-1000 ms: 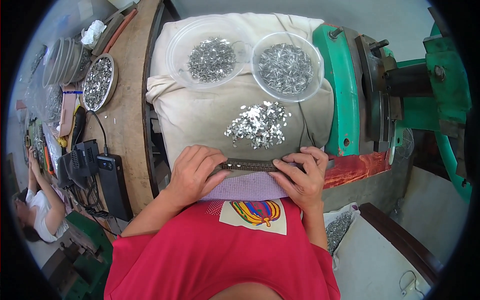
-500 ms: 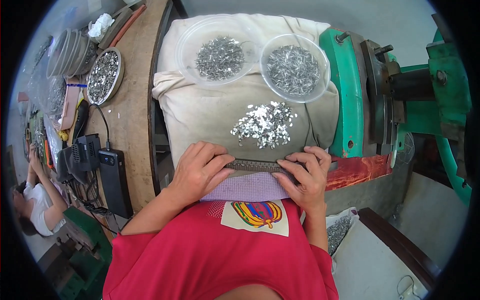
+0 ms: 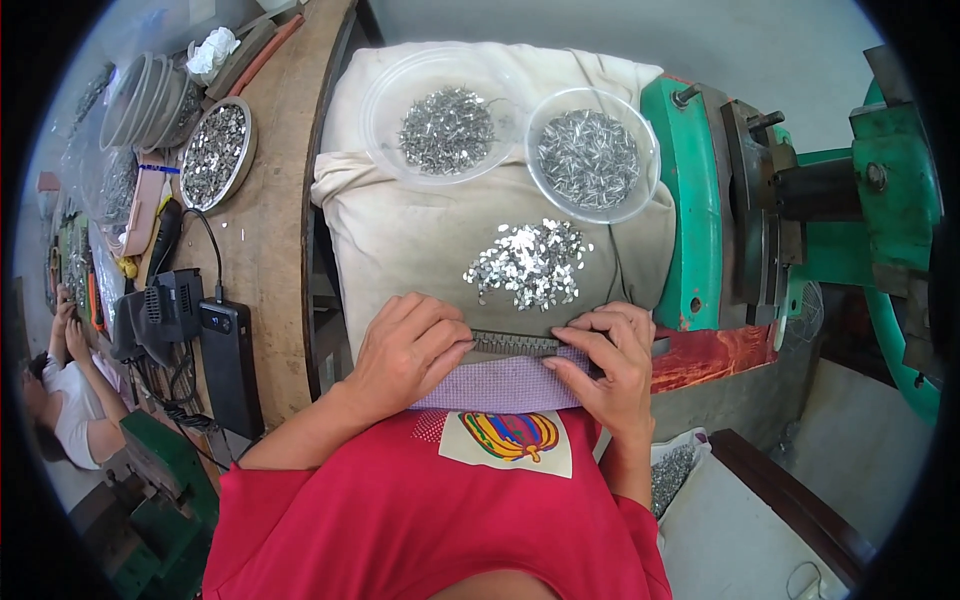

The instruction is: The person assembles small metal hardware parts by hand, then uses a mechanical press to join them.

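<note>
Between my two hands lies a dark, narrow notched strip (image 3: 514, 344), with a row of small slots along it. Its left end is pinched in the fingers of my left hand (image 3: 412, 345). The thumb and fingers of my right hand (image 3: 608, 362) close on the right end. A purple checked cloth (image 3: 495, 386) lies just under the strip, against my red shirt. Just beyond the strip, a loose pile of small shiny metal flakes (image 3: 532, 262) rests on the beige cloth (image 3: 400, 250).
Farther back stand a clear tub (image 3: 375, 130) of thin metal pieces and a clear bowl (image 3: 651, 160) of metal pins. A green machine (image 3: 690, 230) borders the right. On the wooden bench (image 3: 275, 270) are a dish (image 3: 248, 150) of metal bits and a black power bank (image 3: 230, 370). Another person (image 3: 85, 400) sits far left.
The strip has turned slightly, showing its slotted face more plainly. Both hands keep their grip on its ends. The whole view has shifted a little.
</note>
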Motion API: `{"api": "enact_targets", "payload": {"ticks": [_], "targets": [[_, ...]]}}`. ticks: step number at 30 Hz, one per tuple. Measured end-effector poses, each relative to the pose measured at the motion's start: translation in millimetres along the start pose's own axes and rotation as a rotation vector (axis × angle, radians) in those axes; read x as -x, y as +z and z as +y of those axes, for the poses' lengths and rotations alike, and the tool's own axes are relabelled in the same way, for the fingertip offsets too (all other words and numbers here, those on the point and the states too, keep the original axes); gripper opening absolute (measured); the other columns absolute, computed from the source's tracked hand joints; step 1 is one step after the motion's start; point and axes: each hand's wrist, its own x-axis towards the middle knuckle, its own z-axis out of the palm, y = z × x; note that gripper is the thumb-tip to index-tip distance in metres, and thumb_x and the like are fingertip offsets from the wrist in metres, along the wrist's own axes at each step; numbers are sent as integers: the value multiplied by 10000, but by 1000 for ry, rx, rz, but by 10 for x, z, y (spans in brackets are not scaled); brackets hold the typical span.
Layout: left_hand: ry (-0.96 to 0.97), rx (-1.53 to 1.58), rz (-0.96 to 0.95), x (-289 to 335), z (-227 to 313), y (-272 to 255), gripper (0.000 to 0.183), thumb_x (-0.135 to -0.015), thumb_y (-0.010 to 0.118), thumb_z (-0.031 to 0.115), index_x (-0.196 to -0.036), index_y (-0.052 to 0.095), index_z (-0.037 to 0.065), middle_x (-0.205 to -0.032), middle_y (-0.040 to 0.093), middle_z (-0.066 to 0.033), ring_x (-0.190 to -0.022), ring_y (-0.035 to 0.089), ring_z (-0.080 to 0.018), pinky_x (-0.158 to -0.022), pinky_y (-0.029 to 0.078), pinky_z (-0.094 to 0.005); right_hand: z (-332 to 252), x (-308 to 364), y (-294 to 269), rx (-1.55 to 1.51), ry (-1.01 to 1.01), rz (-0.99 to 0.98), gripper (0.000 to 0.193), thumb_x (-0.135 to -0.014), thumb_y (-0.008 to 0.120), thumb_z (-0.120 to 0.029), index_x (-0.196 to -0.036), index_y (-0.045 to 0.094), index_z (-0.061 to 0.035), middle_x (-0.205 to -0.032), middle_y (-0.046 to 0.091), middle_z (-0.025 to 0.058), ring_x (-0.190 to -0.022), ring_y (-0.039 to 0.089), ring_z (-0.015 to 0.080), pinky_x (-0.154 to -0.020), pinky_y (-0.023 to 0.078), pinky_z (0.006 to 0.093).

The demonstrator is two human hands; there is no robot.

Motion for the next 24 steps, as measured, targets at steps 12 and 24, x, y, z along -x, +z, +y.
{"api": "enact_targets", "payload": {"ticks": [12, 24], "targets": [[-11, 13, -13, -94, 74, -6, 230, -749, 772, 107, -931, 640, 61, -957, 620, -59, -879, 591, -247, -752, 447, -371, -96, -172, -1, 8, -93, 146, 229, -683, 830, -83, -898, 755, -94, -918, 657, 11, -931, 597, 250, -824, 432, 397], [25, -7, -30, -135, 99, 56, 187, -767, 748, 95, -897, 616, 66, -933, 605, -47, -865, 580, -236, -744, 436, -359, -52, -560, -380, 70, 9, 285, 169, -763, 789, -1, -920, 744, -43, -879, 699, 91, -746, 684, 250, -641, 533, 324]]}}
